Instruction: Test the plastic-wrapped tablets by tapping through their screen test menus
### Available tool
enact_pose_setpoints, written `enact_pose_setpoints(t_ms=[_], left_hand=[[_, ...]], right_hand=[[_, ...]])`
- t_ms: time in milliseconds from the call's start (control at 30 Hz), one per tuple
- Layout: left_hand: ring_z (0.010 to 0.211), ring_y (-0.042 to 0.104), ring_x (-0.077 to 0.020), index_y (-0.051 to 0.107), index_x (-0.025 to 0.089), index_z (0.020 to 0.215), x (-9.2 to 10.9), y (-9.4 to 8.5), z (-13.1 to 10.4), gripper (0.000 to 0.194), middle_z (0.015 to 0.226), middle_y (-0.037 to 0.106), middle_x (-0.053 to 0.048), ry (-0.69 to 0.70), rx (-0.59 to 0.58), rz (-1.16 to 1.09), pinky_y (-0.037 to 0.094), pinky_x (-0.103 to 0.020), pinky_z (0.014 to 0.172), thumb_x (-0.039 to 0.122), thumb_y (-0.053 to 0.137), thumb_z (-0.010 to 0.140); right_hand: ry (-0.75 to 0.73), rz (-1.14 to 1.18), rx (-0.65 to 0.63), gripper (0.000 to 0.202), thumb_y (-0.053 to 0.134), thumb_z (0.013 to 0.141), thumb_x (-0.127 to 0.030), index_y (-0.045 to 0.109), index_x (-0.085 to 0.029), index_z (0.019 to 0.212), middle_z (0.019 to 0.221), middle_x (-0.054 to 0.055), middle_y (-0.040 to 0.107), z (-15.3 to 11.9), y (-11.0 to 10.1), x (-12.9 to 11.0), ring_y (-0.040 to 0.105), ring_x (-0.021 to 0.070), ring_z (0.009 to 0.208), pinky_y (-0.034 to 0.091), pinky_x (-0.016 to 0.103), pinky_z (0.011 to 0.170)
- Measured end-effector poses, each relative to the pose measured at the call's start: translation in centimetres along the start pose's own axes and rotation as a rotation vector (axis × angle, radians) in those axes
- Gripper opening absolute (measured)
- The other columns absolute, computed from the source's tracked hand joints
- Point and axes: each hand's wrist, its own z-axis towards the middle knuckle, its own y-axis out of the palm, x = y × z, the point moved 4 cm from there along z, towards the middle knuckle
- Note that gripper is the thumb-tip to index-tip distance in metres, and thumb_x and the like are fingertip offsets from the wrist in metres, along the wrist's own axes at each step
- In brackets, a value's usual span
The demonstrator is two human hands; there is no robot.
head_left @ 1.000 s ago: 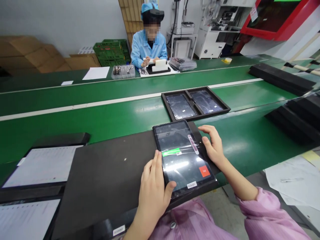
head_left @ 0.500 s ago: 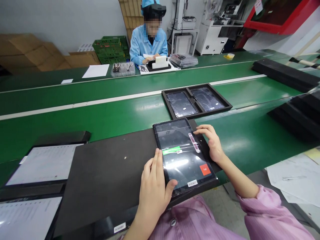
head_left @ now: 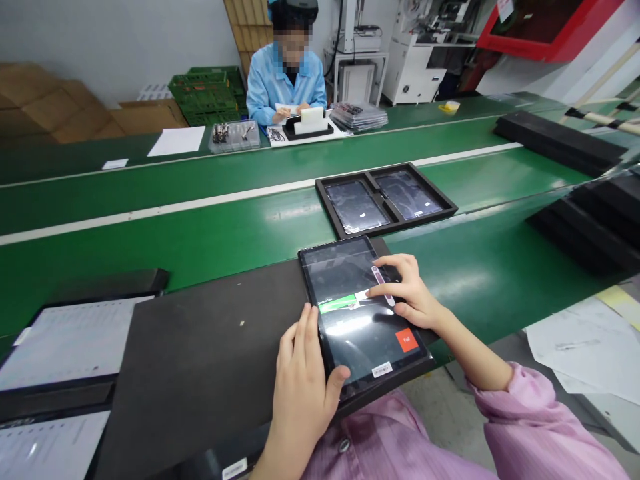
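Observation:
A black tablet (head_left: 345, 347) lies on a dark foam board (head_left: 200, 360) in front of me. Its lit screen shows a green bar, a slider and a red "Fail" box. My left hand (head_left: 303, 373) rests flat along the tablet's left edge, fingers stretched out and thumb over the lower left corner. Over the screen's right side is my right hand (head_left: 407, 297), fingers spread, one finger pointing at the white end of the green bar. Whether that fingertip presses the glass I cannot tell. Neither hand grips anything.
Beyond the tablet, a black tray (head_left: 387, 200) holds two tablets on the green conveyor (head_left: 240, 233). Tablets with white screens (head_left: 75, 340) lie at left. Black foam blocks (head_left: 560, 143) and papers (head_left: 585, 340) are at right. Across the line sits a person in blue (head_left: 287, 80).
My right hand has moved left from the tablet's right edge onto the screen, its fingers extending over the slider and bar. The bar's right end now shows white. My left hand stays put.

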Motion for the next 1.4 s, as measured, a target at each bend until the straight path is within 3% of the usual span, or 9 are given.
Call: enact_pose_setpoints(t_ms=[167,333,500,733,867,1000,1133,1267,1400], left_hand=[[0.124,0.052,-0.034,0.012,0.011,0.168,-0.1,0.0,0.0,0.083,0.155,0.049,-0.022,0.005,0.0,-0.002,0.047,-0.046,0.1,0.066,0.018,0.106],[0.124,0.053,-0.0343,0.013,0.01,0.167,0.0,0.0,0.0,0.084,0.153,0.05,-0.023,0.012,0.005,0.001,0.048,-0.046,0.1,0.067,0.018,0.105],[0.121,0.055,-0.0341,0.014,0.011,0.167,0.0,-0.1,0.1,0.083,0.152,0.051,-0.024,0.011,0.011,0.001,0.048,-0.048,0.1,0.066,0.018,0.105],[0.123,0.055,-0.0344,0.02,0.011,0.165,-0.2,0.0,-0.2,0.083,0.152,0.052,-0.024,-0.016,-0.013,-0.028,0.05,-0.049,0.1,0.068,0.019,0.104],[0.121,0.054,-0.035,0.041,0.011,0.157,-0.1,-0.1,-0.4,0.081,0.154,0.049,-0.024,0.001,-0.025,0.002,0.051,-0.049,0.097,0.069,0.02,0.104],[0.118,0.052,-0.0373,0.055,0.02,0.151,0.1,-0.2,-0.2,0.08,0.157,0.042,-0.025,0.03,-0.097,0.072,0.051,-0.05,0.092,0.073,0.023,0.102],[0.121,0.05,-0.0424,0.036,0.033,0.163,0.5,-0.1,-0.3,0.089,0.162,0.029,-0.027,0.1,-0.143,0.129,0.049,-0.052,0.088,0.086,0.026,0.092],[0.127,0.048,-0.042,0.012,0.019,0.169,0.4,0.0,-0.7,0.104,0.163,0.029,-0.03,0.083,-0.155,0.127,0.046,-0.051,0.094,0.088,0.022,0.091],[0.128,0.049,-0.0405,0.005,0.015,0.169,0.3,0.0,-0.6,0.106,0.164,0.033,-0.028,0.067,-0.148,0.117,0.045,-0.05,0.098,0.087,0.021,0.093]], right_hand=[[0.112,0.044,0.091,0.079,0.022,0.098,-0.081,0.079,-0.03,0.113,0.135,0.011,0.053,-0.1,-0.4,0.4,0.048,0.0366,0.126,0.037,0.059,0.113],[0.495,0.172,0.224,0.073,0.027,0.099,-0.08,0.072,-0.028,0.124,0.13,0.012,0.052,-0.3,0.1,3.1,0.048,0.0333,0.13,0.036,0.055,0.118],[0.691,0.335,0.178,0.058,0.049,0.094,-0.074,0.075,-0.027,0.115,0.126,0.009,0.055,0.3,0.9,6.0,0.05,0.0299,0.13,0.035,0.047,0.121],[0.712,0.469,0.115,0.053,0.069,0.086,-0.059,0.067,-0.027,0.128,0.126,0.006,0.063,1.1,1.5,7.0,0.057,0.0258,0.115,0.044,0.046,0.112],[0.669,0.376,0.134,0.046,0.068,0.087,-0.058,0.071,-0.027,0.121,0.128,0.007,0.062,1.2,1.2,6.7,0.055,0.0269,0.12,0.044,0.045,0.111],[0.628,0.302,0.136,0.044,0.068,0.087,-0.058,0.074,-0.026,0.117,0.128,0.01,0.059,1.3,0.9,6.5,0.052,0.0289,0.127,0.046,0.044,0.107],[0.629,0.299,0.128,0.046,0.067,0.088,-0.058,0.071,-0.026,0.121,0.129,0.01,0.059,1.2,1.1,6.8,0.054,0.0282,0.124,0.047,0.045,0.106],[0.623,0.313,0.15,0.047,0.067,0.087,-0.058,0.071,-0.024,0.118,0.127,0.01,0.059,1.2,1.3,6.9,0.055,0.0276,0.12,0.046,0.046,0.107],[0.646,0.373,0.142,0.047,0.071,0.083,-0.061,0.074,-0.024,0.113,0.127,0.011,0.057,1.4,1.5,7.2,0.051,0.0301,0.13,0.047,0.045,0.106]])
